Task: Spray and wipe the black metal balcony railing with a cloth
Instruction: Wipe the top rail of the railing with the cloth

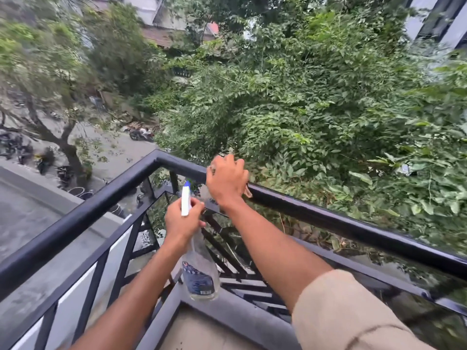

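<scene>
The black metal railing (328, 213) runs from a corner at upper centre down to both lower sides. My right hand (227, 181) lies over the top rail just right of the corner, fingers curled over the rail and gripping a pale cloth (248, 192) that peeks out from under the palm. My left hand (183, 219) holds a clear spray bottle (199, 271) by its neck, inside the railing below the corner. The bottle's white and blue nozzle (186, 198) points upward, and a dark blue label shows on its body.
Black diagonal bars and glass panels (235, 248) fill the railing below the top rail. A grey ledge (227, 311) runs along the balcony base. Dense green trees (316, 97) stand beyond the rail, with a street and parked motorbikes (140, 133) far below at left.
</scene>
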A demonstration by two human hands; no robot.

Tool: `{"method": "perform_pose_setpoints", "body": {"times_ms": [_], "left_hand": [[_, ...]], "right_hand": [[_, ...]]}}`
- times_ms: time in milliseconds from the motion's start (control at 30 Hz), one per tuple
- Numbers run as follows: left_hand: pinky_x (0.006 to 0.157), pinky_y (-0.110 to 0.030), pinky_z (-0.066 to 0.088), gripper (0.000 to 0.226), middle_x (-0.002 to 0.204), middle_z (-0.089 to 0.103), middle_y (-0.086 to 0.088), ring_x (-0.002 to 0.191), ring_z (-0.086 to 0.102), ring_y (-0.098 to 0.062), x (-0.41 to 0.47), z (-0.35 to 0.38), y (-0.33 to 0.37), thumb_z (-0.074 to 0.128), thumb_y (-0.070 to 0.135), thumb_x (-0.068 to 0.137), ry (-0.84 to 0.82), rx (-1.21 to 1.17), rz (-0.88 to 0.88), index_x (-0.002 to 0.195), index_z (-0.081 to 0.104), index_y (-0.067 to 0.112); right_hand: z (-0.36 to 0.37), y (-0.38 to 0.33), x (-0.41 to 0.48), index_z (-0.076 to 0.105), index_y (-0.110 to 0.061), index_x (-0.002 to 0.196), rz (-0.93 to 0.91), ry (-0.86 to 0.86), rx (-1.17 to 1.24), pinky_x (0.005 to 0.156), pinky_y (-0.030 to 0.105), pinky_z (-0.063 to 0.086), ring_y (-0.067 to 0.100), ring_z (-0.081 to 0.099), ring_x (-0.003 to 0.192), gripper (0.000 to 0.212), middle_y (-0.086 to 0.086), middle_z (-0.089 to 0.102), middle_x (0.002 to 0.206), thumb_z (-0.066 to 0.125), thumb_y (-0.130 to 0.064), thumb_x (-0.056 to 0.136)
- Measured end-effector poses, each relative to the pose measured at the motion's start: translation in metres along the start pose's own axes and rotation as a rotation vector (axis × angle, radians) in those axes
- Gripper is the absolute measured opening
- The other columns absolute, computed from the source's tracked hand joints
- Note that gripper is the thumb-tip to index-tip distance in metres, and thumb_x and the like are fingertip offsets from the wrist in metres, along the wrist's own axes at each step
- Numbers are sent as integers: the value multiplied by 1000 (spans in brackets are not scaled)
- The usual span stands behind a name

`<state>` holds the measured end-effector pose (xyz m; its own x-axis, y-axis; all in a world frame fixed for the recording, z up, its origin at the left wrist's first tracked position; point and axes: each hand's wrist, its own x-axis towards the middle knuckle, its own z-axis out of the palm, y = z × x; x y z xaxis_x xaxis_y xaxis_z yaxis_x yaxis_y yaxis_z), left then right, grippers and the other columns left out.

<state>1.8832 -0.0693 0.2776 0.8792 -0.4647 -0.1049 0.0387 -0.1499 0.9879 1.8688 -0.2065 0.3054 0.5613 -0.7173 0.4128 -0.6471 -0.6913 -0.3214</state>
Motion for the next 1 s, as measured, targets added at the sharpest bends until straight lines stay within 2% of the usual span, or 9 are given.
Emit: {"method": "perform_pose_setpoints", "body": {"times_ms": [67, 167, 300, 400, 600, 733, 833, 933, 1000], "left_hand": [[49, -27, 51, 11, 76, 62, -7, 46, 61, -13, -1, 1, 0, 68, 6, 95, -1, -21, -23, 85, 66, 9], [47, -26, 51, 9, 80, 61, -8, 46, 60, -13, 6, 4, 2, 67, 4, 96, 5, -12, -26, 87, 65, 6], [57, -33, 55, 17, 79, 62, -8, 48, 61, -14, 17, -2, 0, 69, 3, 93, 73, -28, -26, 79, 66, 11], [64, -37, 54, 20, 73, 63, -4, 43, 59, -14, 22, -9, 3, 71, 6, 89, 124, -14, -55, 74, 66, 17], [49, -27, 50, 27, 54, 56, 8, 44, 51, -10, 23, -13, 12, 68, 1, 91, 189, -6, -40, 70, 63, 18], [60, -34, 52, 24, 61, 58, 4, 40, 55, -10, 27, -20, 10, 68, 1, 90, 160, -1, -40, 73, 64, 17], [61, -37, 50, 19, 72, 58, -5, 41, 56, -14, 38, -31, 13, 67, 4, 91, 124, 24, -43, 77, 65, 16], [56, -30, 49, 22, 74, 58, -7, 41, 56, -16, 52, -42, 17, 66, 4, 92, 89, 45, -37, 75, 63, 17], [53, -28, 47, 25, 73, 57, -6, 44, 56, -18, 62, -50, 21, 67, 3, 91, 77, 37, -34, 72, 62, 18]], "right_hand": [[-9, 16, -5, 61, -26, 110, -48, -37, 3, 85, 44, 49, 25, 49, 107, 27, 0, 57, 117, 54, -48, 97], [-27, 68, -42, 67, -27, 100, -21, 208, 35, 73, 30, 37, 13, 44, 92, 15, -5, 62, 109, 66, -41, 94], [-30, 93, -53, 72, -22, 94, 18, 356, 15, 74, 30, 35, 20, 49, 90, 9, -1, 66, 105, 70, -31, 92], [-7, 48, -22, 69, -22, 94, 16, 241, -11, 69, 30, 30, 23, 50, 87, 10, 1, 64, 100, 65, -31, 92], [21, -47, 31, 65, -21, 108, -127, -95, 35, 78, 41, 46, 34, 52, 105, 17, 7, 58, 114, 59, -28, 93], [5, 6, -5, 67, -19, 96, -150, 116, 35, 67, 31, 33, 25, 51, 90, 7, 3, 61, 102, 67, -24, 90], [2, 47, -34, 70, -20, 96, -142, 227, 59, 71, 32, 40, 23, 50, 93, 6, 2, 62, 110, 69, -22, 90], [21, 29, -21, 71, -18, 93, -94, 311, 52, 72, 32, 42, 24, 52, 93, 4, 3, 64, 108, 70, -20, 90], [40, -15, -6, 70, -17, 88, -130, 279, 51, 68, 29, 34, 24, 53, 89, 4, 4, 65, 100, 67, -18, 91]]}}
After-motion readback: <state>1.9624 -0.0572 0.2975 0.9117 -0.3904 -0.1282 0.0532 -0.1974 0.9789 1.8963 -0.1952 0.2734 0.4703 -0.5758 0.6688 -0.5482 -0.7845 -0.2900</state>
